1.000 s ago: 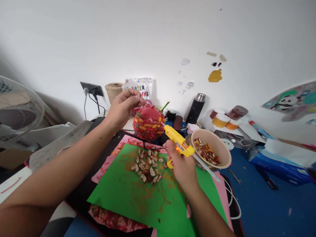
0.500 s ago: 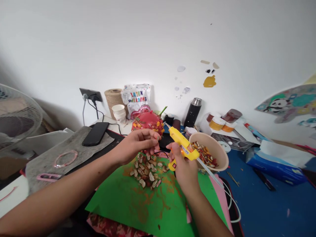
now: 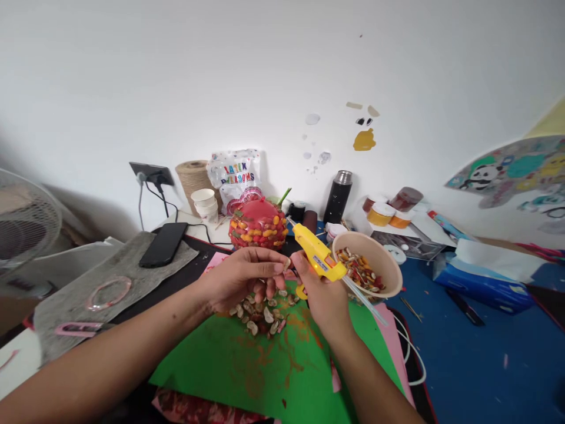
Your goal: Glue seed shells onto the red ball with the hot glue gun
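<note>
Between thumb and fingertips, my left hand (image 3: 249, 274) pinches a small peanut shell (image 3: 286, 264). My right hand (image 3: 324, 300) is wrapped round a yellow hot glue gun (image 3: 315, 250), whose nozzle points up and left; a clear glue stick (image 3: 364, 300) sticks out of its back. The right thumb and fingertips come close to the held shell. Below the hands, loose peanut shells (image 3: 252, 328) are heaped on a green sheet (image 3: 229, 359) with brown smears. Behind them stands a red balloon (image 3: 258, 213) with red, yellow and green painted shells around it.
A beige bowl (image 3: 395, 265) of painted shells is at the right, near a black flask (image 3: 338, 197) and paint jars (image 3: 380, 214). At left lie a phone (image 3: 163, 244) and a pink cutter (image 3: 77, 329). Paper cups (image 3: 205, 205) stand by twine (image 3: 194, 176).
My hands have come closer together, with the left fingertips and shell now beside the right thumb. The whole view has shifted slightly, showing more of the balloon.
</note>
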`<state>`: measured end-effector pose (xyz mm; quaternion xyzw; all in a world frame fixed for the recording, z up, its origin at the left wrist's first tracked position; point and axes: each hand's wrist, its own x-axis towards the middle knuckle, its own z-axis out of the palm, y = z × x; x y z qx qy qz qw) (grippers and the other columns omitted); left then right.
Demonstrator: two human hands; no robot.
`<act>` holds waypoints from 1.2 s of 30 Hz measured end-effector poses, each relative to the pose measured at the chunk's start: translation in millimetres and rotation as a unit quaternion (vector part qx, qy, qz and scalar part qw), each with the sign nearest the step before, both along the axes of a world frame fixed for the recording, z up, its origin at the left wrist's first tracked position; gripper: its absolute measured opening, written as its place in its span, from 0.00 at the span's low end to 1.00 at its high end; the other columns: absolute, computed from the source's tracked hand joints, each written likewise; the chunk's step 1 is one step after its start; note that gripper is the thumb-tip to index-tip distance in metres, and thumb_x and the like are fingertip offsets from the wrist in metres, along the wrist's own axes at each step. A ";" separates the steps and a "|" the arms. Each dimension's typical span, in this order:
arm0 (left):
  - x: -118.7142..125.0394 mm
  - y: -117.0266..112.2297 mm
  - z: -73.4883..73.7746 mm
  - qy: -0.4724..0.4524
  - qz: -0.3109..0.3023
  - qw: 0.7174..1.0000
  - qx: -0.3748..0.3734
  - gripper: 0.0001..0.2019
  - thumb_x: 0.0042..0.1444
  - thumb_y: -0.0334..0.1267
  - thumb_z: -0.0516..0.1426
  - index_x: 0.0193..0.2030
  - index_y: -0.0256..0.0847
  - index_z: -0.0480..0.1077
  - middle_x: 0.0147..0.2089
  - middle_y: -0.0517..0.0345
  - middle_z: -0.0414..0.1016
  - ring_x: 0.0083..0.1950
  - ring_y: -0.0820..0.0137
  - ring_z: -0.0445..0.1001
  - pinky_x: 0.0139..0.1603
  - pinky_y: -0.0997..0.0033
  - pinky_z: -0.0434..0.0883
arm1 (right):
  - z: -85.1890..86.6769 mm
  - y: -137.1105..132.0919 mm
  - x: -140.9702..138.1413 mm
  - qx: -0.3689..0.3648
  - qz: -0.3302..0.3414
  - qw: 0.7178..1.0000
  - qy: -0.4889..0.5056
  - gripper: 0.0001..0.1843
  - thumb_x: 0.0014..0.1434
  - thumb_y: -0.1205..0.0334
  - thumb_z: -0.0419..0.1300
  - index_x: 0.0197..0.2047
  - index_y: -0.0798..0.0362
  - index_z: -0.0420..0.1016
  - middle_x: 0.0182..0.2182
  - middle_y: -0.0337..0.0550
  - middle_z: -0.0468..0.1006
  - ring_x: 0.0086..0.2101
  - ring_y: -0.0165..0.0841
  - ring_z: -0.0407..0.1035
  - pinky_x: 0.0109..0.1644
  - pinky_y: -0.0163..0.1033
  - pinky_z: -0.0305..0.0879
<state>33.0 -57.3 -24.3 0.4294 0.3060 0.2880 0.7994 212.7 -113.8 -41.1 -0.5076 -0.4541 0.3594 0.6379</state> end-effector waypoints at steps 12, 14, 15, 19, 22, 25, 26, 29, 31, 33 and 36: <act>8.0 -7.3 -6.6 -0.046 -0.033 0.998 -0.042 0.20 0.48 0.47 0.80 0.37 0.32 0.85 0.34 0.51 0.85 0.23 0.77 0.76 0.15 0.86 0.68 | -8.2 4.5 -1.3 0.030 0.012 0.999 -0.025 0.14 0.60 0.48 0.72 0.36 0.50 0.81 0.30 0.42 0.85 0.31 0.38 0.80 0.39 0.42 0.79; 8.7 -8.4 -7.0 -0.047 -0.027 0.997 -0.046 0.21 0.48 0.47 0.81 0.35 0.32 0.84 0.33 0.52 0.84 0.23 0.78 0.75 0.15 0.86 0.67 | -7.2 4.2 -1.5 0.030 0.018 0.999 -0.023 0.14 0.60 0.48 0.72 0.35 0.50 0.81 0.30 0.41 0.84 0.31 0.38 0.79 0.39 0.42 0.78; 9.2 -8.9 -7.8 -0.048 -0.024 0.997 -0.050 0.20 0.46 0.46 0.81 0.34 0.32 0.83 0.33 0.53 0.83 0.23 0.79 0.74 0.16 0.87 0.67 | -7.2 4.2 -1.7 0.028 0.022 0.999 -0.020 0.14 0.60 0.48 0.72 0.36 0.50 0.81 0.29 0.41 0.84 0.30 0.37 0.79 0.38 0.42 0.78; 11.3 -9.4 -11.6 -0.047 -0.015 0.998 -0.050 0.20 0.44 0.45 0.82 0.34 0.32 0.83 0.33 0.54 0.82 0.23 0.81 0.73 0.17 0.88 0.66 | -9.5 3.8 -1.9 0.021 0.045 0.999 -0.001 0.17 0.60 0.45 0.73 0.36 0.50 0.82 0.29 0.40 0.83 0.30 0.36 0.78 0.38 0.41 0.77; 9.3 -6.5 -9.9 -0.042 -0.023 0.999 -0.026 0.21 0.44 0.46 0.82 0.36 0.33 0.84 0.36 0.52 0.83 0.24 0.79 0.75 0.17 0.86 0.69 | -12.4 3.1 0.2 0.003 0.053 0.999 0.010 0.23 0.59 0.37 0.74 0.36 0.51 0.84 0.27 0.40 0.81 0.28 0.35 0.75 0.33 0.39 0.73; 1.8 -0.9 -1.6 -0.033 0.005 0.999 0.024 0.22 0.44 0.47 0.82 0.39 0.35 0.85 0.35 0.53 0.84 0.26 0.76 0.76 0.18 0.83 0.70 | -15.4 4.0 3.9 -0.011 0.040 0.998 0.052 0.30 0.58 0.29 0.73 0.36 0.52 0.86 0.23 0.37 0.75 0.24 0.31 0.69 0.27 0.35 0.67; -1.2 0.6 2.1 -0.030 0.024 0.998 0.047 0.21 0.45 0.47 0.82 0.39 0.36 0.85 0.34 0.54 0.83 0.26 0.75 0.77 0.19 0.83 0.71 | -16.3 5.0 5.2 -0.006 0.039 0.997 0.073 0.31 0.59 0.28 0.72 0.37 0.52 0.86 0.22 0.36 0.73 0.24 0.30 0.67 0.26 0.35 0.65; -7.9 0.1 12.2 -0.010 0.049 0.990 0.133 0.18 0.49 0.46 0.80 0.40 0.39 0.86 0.34 0.57 0.83 0.30 0.73 0.79 0.26 0.80 0.76 | -18.6 8.5 8.1 0.013 0.046 0.990 0.130 0.34 0.61 0.25 0.68 0.40 0.52 0.87 0.21 0.36 0.73 0.23 0.29 0.67 0.25 0.34 0.64; -8.4 -5.3 16.4 0.004 0.030 0.980 0.196 0.14 0.55 0.44 0.78 0.42 0.39 0.86 0.40 0.53 0.86 0.38 0.69 0.84 0.38 0.75 0.81 | -19.9 10.3 8.8 0.011 0.046 0.987 0.153 0.37 0.61 0.22 0.66 0.41 0.52 0.88 0.23 0.38 0.75 0.23 0.30 0.68 0.25 0.34 0.65; -6.4 -12.5 18.7 0.010 0.006 0.965 0.262 0.10 0.62 0.43 0.74 0.44 0.40 0.86 0.51 0.47 0.88 0.51 0.61 0.86 0.53 0.66 0.83 | -21.2 11.1 8.6 0.005 0.052 0.984 0.170 0.40 0.61 0.20 0.64 0.44 0.52 0.89 0.28 0.42 0.80 0.25 0.32 0.72 0.26 0.36 0.68; -3.4 -21.1 19.9 0.025 -0.004 0.939 0.343 0.06 0.67 0.39 0.70 0.46 0.41 0.86 0.65 0.44 0.84 0.71 0.53 0.78 0.70 0.55 0.75 | -23.0 10.8 8.2 0.006 0.056 0.984 0.167 0.43 0.62 0.18 0.60 0.48 0.52 0.89 0.36 0.48 0.86 0.31 0.37 0.77 0.30 0.39 0.72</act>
